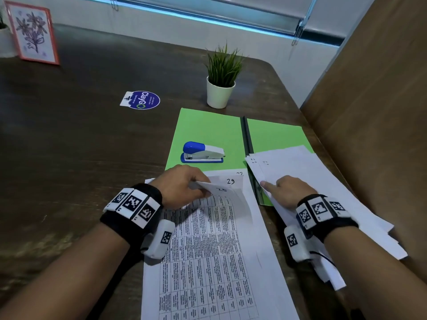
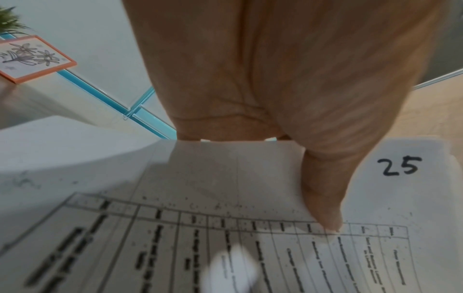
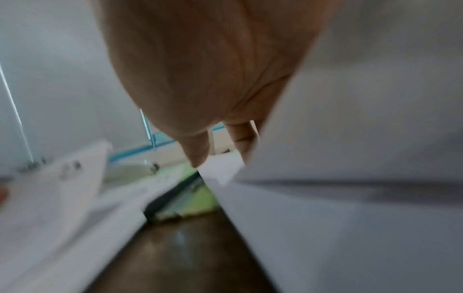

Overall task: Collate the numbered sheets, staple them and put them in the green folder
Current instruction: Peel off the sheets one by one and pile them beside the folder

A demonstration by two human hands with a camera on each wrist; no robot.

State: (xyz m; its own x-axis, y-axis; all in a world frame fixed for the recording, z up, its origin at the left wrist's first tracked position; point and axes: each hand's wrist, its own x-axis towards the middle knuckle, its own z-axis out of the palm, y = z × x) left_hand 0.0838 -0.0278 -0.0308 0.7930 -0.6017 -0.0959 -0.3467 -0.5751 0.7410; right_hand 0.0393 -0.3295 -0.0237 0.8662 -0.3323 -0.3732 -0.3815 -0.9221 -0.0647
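Far left, back of dark wood-grain surface [image 1: 69, 139]: orange-framed flower drawing [image 1: 31, 33], flat rect., leaning upright; round blue sticker [image 1: 141, 100] flat on the wood, mid-surface; left hand [image 1: 182, 184] w/ thumb and fingers pinching the lifted top edge of sheet 25 [image 1: 223, 192], thin white paper curled up off the printed stack [image 1: 208, 250], which shows a dense table grid; sheet 23 [image 1: 231, 181] just behind it; blue-and-white stapler [image 1: 203, 152], glossy plastic, sits on left leaf of green folder [image 1: 208, 128], open flat, matte card w/ black spine; white pot w/ spiky grass plant [image 1: 221, 77] behind folder; right hand [image 1: 285, 190] rests on loose fanned pile of white sheets [image 1: 312, 176] lying over folder's right leaf, index finger straight and pressing the paper, other fingers loosely bent; tan smooth partition [image 1: 369, 88] at far right.
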